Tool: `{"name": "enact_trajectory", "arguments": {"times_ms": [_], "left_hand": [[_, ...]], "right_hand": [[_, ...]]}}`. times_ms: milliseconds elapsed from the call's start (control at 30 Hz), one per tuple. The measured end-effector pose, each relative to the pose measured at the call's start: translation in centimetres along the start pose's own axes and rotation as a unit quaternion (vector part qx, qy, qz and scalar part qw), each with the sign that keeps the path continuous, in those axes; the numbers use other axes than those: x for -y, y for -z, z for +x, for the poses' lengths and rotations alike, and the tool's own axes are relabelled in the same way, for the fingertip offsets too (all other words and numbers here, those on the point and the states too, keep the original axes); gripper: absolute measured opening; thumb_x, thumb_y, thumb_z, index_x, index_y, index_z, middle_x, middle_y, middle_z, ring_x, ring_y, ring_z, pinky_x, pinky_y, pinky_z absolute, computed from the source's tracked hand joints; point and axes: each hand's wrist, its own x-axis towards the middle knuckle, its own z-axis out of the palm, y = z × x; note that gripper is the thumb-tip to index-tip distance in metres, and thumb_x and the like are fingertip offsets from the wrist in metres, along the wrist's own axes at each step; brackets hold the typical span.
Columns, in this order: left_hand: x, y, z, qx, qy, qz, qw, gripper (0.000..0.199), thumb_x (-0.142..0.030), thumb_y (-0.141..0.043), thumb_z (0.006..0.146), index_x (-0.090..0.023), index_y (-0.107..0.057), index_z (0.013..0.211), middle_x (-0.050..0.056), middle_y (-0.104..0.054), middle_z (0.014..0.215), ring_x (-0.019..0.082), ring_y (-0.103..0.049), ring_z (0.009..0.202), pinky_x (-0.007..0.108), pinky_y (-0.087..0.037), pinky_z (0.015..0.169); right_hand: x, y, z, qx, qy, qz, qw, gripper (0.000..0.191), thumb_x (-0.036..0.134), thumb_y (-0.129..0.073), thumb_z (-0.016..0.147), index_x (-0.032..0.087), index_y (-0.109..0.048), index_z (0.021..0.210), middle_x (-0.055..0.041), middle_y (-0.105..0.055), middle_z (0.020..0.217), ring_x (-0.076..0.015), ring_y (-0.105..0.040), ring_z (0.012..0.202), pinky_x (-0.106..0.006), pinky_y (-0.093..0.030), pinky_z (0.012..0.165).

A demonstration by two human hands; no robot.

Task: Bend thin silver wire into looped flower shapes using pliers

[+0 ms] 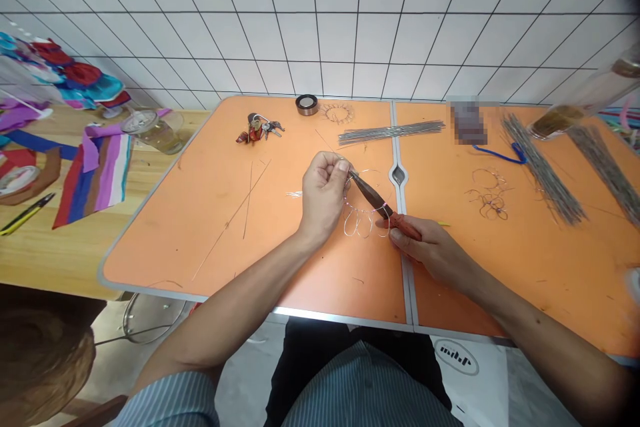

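Observation:
My left hand (pixel 325 190) is closed, thumb and fingers pinching a thin wire above the middle of the orange table (pixel 200 213). Wrapped round the red handles of the pliers (pixel 373 199), my right hand (pixel 433 247) is just to the right. The pliers' dark jaws point up and left and meet the wire at my left fingertips. From there a piece of looped wire (pixel 364 221) hangs in several rounded loops below and beside the pliers. Behind my left hand, short pale wire ends (pixel 294 194) show on the table.
Keys (pixel 265 127), a tape roll (pixel 307 105) and a wire ring (pixel 337 113) lie at the back. Wire bundles (pixel 393 132) (pixel 545 170) and tangled wire (pixel 493 197) are to the right, near a tilted glass jar (pixel 560 120). Coloured ribbons (pixel 95 173) and another jar (pixel 153 132) stand left.

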Motion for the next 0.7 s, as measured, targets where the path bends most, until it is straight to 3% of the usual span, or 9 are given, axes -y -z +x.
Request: {"name": "enact_trajectory", "arguments": {"times_ms": [133, 267, 400, 467, 633, 700], "left_hand": [[0.0, 0.0, 0.0, 0.002, 0.002, -0.003, 1.0, 0.037, -0.05, -0.084, 0.093, -0.022, -0.061, 0.088, -0.003, -0.061, 0.074, 0.008, -0.045, 0.055, 0.022, -0.036, 0.047], [0.0, 0.0, 0.0, 0.002, 0.003, -0.004, 1.0, 0.036, -0.049, -0.084, 0.094, -0.022, -0.061, 0.089, -0.003, -0.061, 0.074, 0.008, -0.044, 0.054, 0.022, -0.036, 0.047], [-0.1, 0.1, 0.0, 0.001, -0.003, -0.001, 1.0, 0.036, -0.049, -0.084, 0.095, -0.021, -0.061, 0.089, -0.002, -0.062, 0.076, 0.008, -0.046, 0.056, 0.022, -0.037, 0.048], [-0.1, 0.1, 0.0, 0.001, -0.007, 0.004, 1.0, 0.036, -0.05, -0.084, 0.095, -0.021, -0.062, 0.089, -0.003, -0.061, 0.075, 0.008, -0.046, 0.055, 0.022, -0.037, 0.049], [0.0, 0.1, 0.1, 0.004, -0.014, -0.008, 1.0, 0.036, -0.05, -0.083, 0.095, -0.022, -0.062, 0.09, -0.002, -0.063, 0.078, 0.008, -0.046, 0.055, 0.023, -0.039, 0.05], [0.1, 0.1, 0.1, 0.006, -0.014, -0.015, 1.0, 0.036, -0.05, -0.084, 0.095, -0.022, -0.062, 0.09, -0.002, -0.064, 0.079, 0.008, -0.046, 0.055, 0.023, -0.039, 0.05]], "right_hand": [[0.0, 0.0, -0.1, -0.002, 0.0, -0.001, 1.0, 0.051, 0.063, -0.057, 0.108, 0.018, -0.073, 0.126, 0.0038, -0.041, 0.073, -0.0161, -0.038, 0.066, -0.032, -0.03, 0.062], [0.4, 0.1, 0.0, -0.013, 0.009, -0.025, 1.0, 0.048, 0.063, -0.058, 0.107, 0.02, -0.074, 0.122, 0.0011, -0.05, 0.08, -0.0175, -0.044, 0.073, -0.033, -0.036, 0.068], [0.6, 0.2, 0.4, 0.028, 0.012, 0.031, 0.999, 0.045, 0.064, -0.062, 0.105, 0.02, -0.07, 0.106, -0.0031, -0.06, 0.089, -0.0184, -0.052, 0.077, -0.034, -0.042, 0.069], [0.3, 0.2, 0.5, 0.049, 0.003, 0.076, 0.996, 0.046, 0.066, -0.064, 0.103, 0.02, -0.068, 0.107, -0.005, -0.063, 0.093, -0.0189, -0.056, 0.077, -0.033, -0.044, 0.068], [-0.6, 0.3, 0.5, 0.073, -0.021, 0.116, 0.99, 0.046, 0.065, -0.067, 0.104, 0.019, -0.068, 0.103, -0.0057, -0.064, 0.098, -0.014, -0.051, 0.07, -0.031, -0.04, 0.061], [-0.7, 0.2, 0.4, 0.072, -0.022, 0.124, 0.989, 0.047, 0.065, -0.067, 0.104, 0.019, -0.07, 0.109, -0.0036, -0.061, 0.094, -0.0136, -0.049, 0.069, -0.03, -0.038, 0.06]]}}
